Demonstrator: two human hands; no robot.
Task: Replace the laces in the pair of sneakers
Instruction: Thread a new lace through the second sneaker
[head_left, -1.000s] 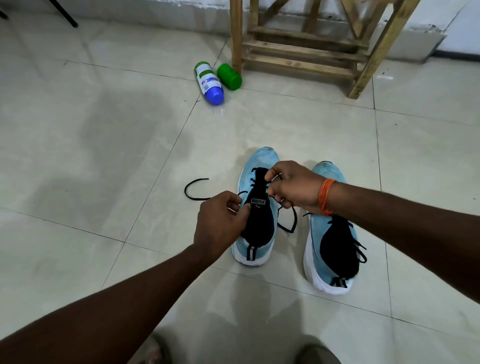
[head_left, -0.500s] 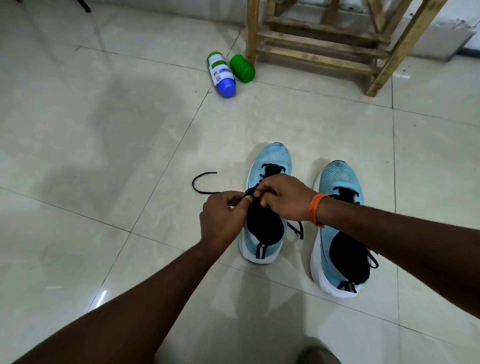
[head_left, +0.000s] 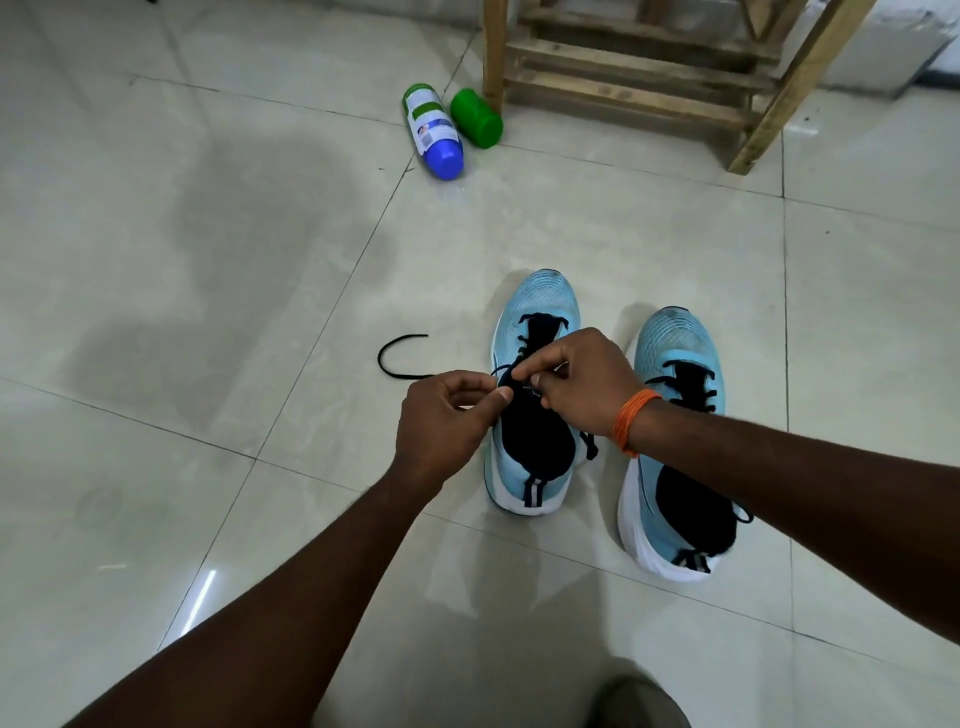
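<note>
Two light-blue sneakers with black tongues stand side by side on the tiled floor. Over the left sneaker (head_left: 540, 306) both my hands meet at the upper eyelets. My left hand (head_left: 444, 421) pinches the black lace (head_left: 397, 356) at the shoe's left edge; its loose end curls out on the floor to the left. My right hand (head_left: 582, 384), with an orange thread band on the wrist, pinches the lace above the tongue. The right sneaker (head_left: 675, 353) stands laced, partly hidden by my right forearm.
A white bottle with a blue cap (head_left: 434, 132) and a green container (head_left: 475, 118) lie on the floor beyond the shoes. A wooden frame (head_left: 623, 78) stands at the back right. My foot (head_left: 636, 701) shows at the bottom edge.
My right hand has slid back from the toe-side eyelets toward the tongue and now meets my left hand there. The loose lace end still curls on the floor to the left.
</note>
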